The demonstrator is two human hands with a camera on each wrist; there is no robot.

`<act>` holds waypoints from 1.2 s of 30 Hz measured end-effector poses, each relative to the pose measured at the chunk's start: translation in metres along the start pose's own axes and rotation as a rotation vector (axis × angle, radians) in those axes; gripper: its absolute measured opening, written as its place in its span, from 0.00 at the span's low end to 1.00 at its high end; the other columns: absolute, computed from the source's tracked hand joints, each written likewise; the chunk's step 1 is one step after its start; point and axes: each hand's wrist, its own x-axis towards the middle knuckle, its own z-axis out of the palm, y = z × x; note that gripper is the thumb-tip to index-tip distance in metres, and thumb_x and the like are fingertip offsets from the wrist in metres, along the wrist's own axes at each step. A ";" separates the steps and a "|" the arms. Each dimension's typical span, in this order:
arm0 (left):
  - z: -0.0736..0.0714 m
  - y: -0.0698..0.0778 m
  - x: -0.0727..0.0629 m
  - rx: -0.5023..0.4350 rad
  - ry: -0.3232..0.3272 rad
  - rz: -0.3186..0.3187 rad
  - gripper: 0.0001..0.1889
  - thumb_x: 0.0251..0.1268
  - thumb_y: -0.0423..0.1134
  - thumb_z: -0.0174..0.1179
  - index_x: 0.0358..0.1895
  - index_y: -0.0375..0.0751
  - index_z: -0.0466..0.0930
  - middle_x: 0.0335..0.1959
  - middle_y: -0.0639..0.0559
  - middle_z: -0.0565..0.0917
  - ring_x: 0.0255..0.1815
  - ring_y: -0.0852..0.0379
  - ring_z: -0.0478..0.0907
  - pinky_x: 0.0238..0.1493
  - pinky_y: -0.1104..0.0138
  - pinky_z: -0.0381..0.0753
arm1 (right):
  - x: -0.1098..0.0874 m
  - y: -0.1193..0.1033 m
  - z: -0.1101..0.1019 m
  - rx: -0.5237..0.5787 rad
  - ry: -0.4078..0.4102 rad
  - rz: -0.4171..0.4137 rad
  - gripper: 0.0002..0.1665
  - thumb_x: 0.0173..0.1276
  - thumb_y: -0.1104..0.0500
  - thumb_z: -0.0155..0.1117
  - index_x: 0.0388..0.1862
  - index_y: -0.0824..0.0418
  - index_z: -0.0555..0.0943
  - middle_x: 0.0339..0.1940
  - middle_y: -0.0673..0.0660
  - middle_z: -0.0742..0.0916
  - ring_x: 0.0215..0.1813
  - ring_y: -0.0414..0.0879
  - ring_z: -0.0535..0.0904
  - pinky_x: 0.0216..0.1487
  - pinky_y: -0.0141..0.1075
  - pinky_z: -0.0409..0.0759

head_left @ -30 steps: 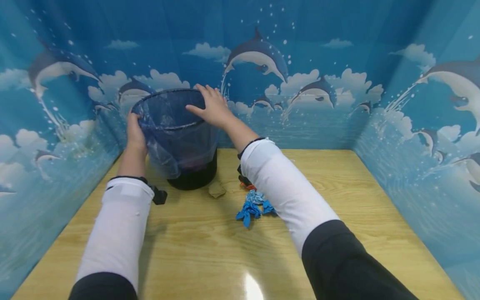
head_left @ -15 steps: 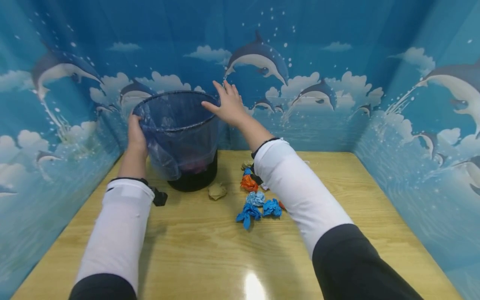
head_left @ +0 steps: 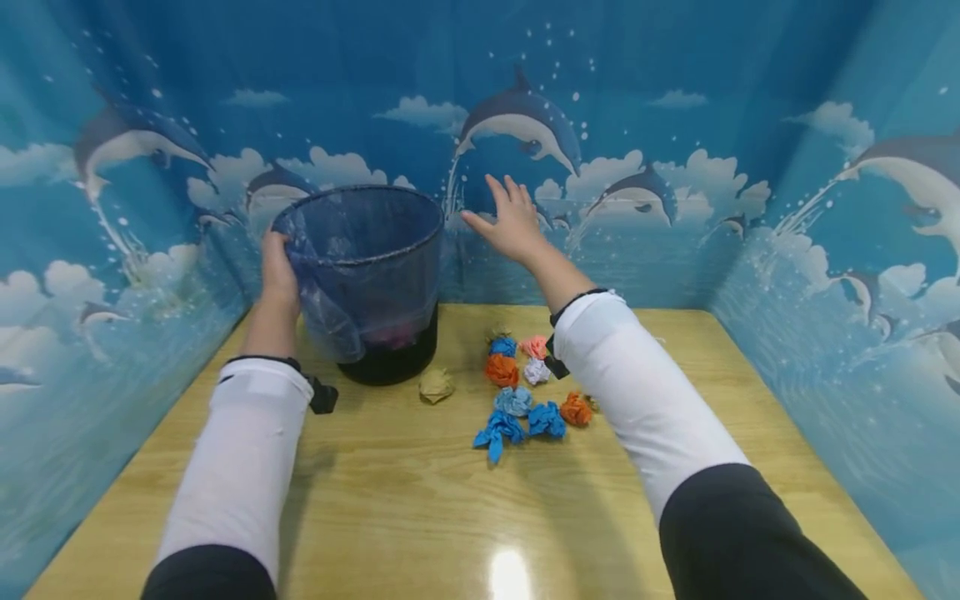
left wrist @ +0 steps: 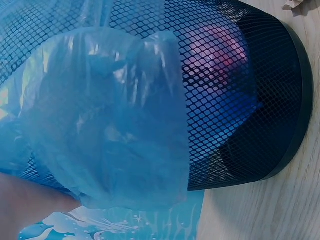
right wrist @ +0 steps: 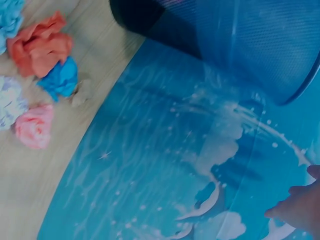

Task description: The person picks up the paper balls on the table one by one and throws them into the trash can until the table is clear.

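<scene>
A black mesh wastebasket [head_left: 408,333] lined with a translucent blue bag [left wrist: 125,115] stands at the back left of the table. My left hand [head_left: 277,271] holds its left side near the rim, thumb at the edge, the other fingers mostly hidden. My right hand [head_left: 513,225] is raised to the right of the basket, apart from it, fingers spread and holding nothing. Something pink [left wrist: 217,52] shows through the mesh near the bottom. Crumpled paper balls lie right of the basket, among them an orange one [head_left: 502,369], a light blue one [head_left: 513,401] and a pink one [right wrist: 35,126].
A tan paper ball [head_left: 436,385] lies close to the basket's base. Dark blue paper [head_left: 500,431] and a second orange ball [head_left: 576,409] lie nearer the front. A dolphin-print curtain [head_left: 600,267] encloses the wooden table [head_left: 420,508] at the back and sides.
My right hand has left the basket's right rim and moved right, uncovering more paper balls on the table. My left hand keeps its place on the basket.
</scene>
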 end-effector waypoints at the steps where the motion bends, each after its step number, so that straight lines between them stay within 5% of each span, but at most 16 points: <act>1: 0.000 0.000 0.000 -0.003 -0.001 -0.002 0.33 0.72 0.52 0.26 0.79 0.60 0.32 0.80 0.62 0.33 0.79 0.60 0.28 0.77 0.62 0.36 | -0.001 0.004 -0.001 0.002 -0.001 0.009 0.49 0.71 0.33 0.48 0.80 0.48 0.41 0.81 0.56 0.42 0.80 0.57 0.32 0.76 0.56 0.38; 20: 0.006 -0.004 0.005 -0.030 -0.004 0.030 0.33 0.71 0.49 0.27 0.79 0.57 0.36 0.80 0.60 0.38 0.80 0.61 0.35 0.75 0.64 0.44 | -0.049 0.075 -0.015 0.023 0.016 0.088 0.47 0.73 0.39 0.50 0.80 0.55 0.43 0.80 0.64 0.43 0.80 0.62 0.34 0.74 0.62 0.42; 36: 0.000 -0.002 0.000 -0.037 0.014 0.035 0.33 0.71 0.49 0.28 0.79 0.57 0.36 0.80 0.59 0.36 0.80 0.61 0.33 0.76 0.64 0.40 | -0.083 0.126 0.003 -0.011 -0.053 0.122 0.45 0.75 0.43 0.49 0.80 0.58 0.41 0.79 0.69 0.42 0.78 0.68 0.32 0.71 0.66 0.39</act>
